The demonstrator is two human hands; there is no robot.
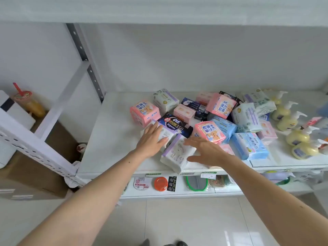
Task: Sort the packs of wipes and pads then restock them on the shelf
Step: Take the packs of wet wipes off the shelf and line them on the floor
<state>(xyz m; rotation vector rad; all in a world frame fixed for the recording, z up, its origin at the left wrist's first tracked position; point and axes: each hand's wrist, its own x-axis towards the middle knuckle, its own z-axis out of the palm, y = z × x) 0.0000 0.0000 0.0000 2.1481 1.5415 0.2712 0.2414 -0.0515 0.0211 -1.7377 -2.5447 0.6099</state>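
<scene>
Down by the front edge of the white shelf (113, 139), both bare arms reach in. The right hand (206, 151) hovers flat over a white-and-lavender wipes pack (175, 153) that's lying tilted at the shelf lip, fingers straight, grip released, holding nothing. The left hand (152, 137) lies flat with fingers spread on a second lavender pack (166, 134), touching it but not grasping. Just behind that sits a dark navy pads pack (174, 125), partly on top of it. Further back is a jumbled pile: pink pads packs (144, 112), light blue wipes packs (250, 146), more lavender ones, all overlapping. Off to the right stand yellow pump bottles (287, 121). Left side of the shelf is bare surface.
</scene>
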